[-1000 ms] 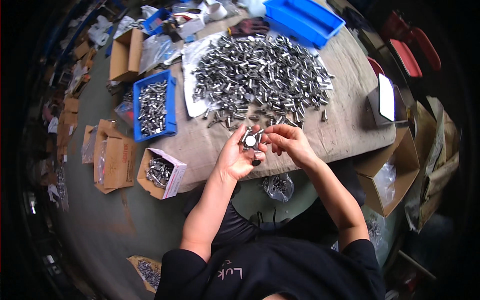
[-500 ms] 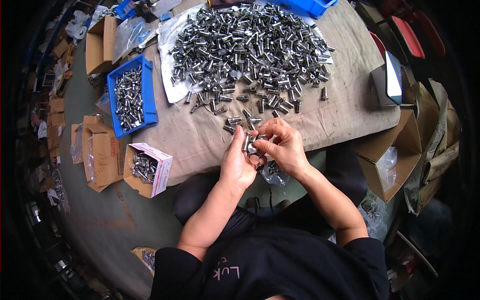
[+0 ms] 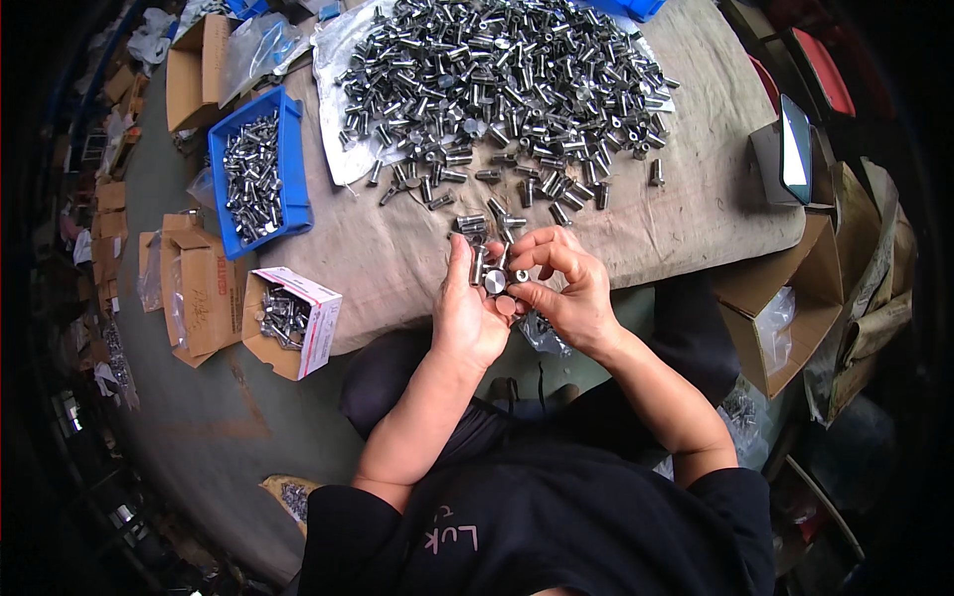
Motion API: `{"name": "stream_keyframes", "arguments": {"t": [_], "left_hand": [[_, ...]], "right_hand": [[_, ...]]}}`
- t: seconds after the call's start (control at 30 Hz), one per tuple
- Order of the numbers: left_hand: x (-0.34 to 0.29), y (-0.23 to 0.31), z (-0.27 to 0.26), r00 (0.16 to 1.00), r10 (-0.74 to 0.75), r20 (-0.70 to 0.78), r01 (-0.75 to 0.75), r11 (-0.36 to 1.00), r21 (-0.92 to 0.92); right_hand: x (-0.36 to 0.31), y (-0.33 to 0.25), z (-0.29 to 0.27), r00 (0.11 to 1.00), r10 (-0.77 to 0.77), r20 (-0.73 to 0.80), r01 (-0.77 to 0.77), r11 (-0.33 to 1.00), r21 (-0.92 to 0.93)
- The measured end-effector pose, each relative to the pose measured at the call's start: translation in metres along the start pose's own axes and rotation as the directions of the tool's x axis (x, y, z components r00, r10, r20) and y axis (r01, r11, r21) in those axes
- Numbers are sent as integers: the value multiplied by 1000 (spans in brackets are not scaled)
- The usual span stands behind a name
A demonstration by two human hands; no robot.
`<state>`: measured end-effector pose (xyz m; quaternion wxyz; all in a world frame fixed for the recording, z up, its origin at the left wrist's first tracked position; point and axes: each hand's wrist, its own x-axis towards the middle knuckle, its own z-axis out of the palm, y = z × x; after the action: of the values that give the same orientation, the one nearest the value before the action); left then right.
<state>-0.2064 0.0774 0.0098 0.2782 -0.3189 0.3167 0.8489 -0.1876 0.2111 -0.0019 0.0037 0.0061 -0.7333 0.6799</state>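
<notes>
Over the table's near edge, my left hand [image 3: 471, 310] cups several shiny metal pins with flat round heads [image 3: 495, 282]. One of those heads faces up, bright and round. My right hand [image 3: 573, 291] pinches a single metal pin [image 3: 521, 277] between thumb and fingers, its hollow end showing, right beside the ones in my left palm. Just beyond my fingertips a few loose pins [image 3: 469, 223] lie on the cloth. Farther back spreads a large heap of the same metal pins [image 3: 497, 79], partly on a white sheet [image 3: 336, 149].
A blue bin [image 3: 295, 189] of metal pins stands at the table's left edge, with a small open carton [image 3: 320, 333] of pins nearer me. Cardboard boxes [image 3: 204, 298] sit farther left. On the right are a phone-like screen [image 3: 795, 149] and an open cardboard box [image 3: 825, 288].
The pin in my right fingers has turned, so its hollow end now shows. A round head in my left palm now faces up. The view has shifted slightly.
</notes>
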Motion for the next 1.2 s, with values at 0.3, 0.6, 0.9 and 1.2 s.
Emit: {"name": "stream_keyframes", "arguments": {"t": [0.3,0.6,0.9,1.2], "left_hand": [[-4,1,11,997,11,-75,-11,1000,-5],[-2,-1,5,999,24,22,-25,998,59],[-8,2,10,974,-26,223,-3,992,127],[-5,-4,7,974,123,192,-169,955,245]], "right_hand": [[1,-4,0,939,-342,-33,326,917,-232],[4,-7,-13,960,275,56,-256,775,578],[9,-2,-23,800,476,365,-596,564,572],[11,-1,-26,823,408,394,-560,474,679]]}}
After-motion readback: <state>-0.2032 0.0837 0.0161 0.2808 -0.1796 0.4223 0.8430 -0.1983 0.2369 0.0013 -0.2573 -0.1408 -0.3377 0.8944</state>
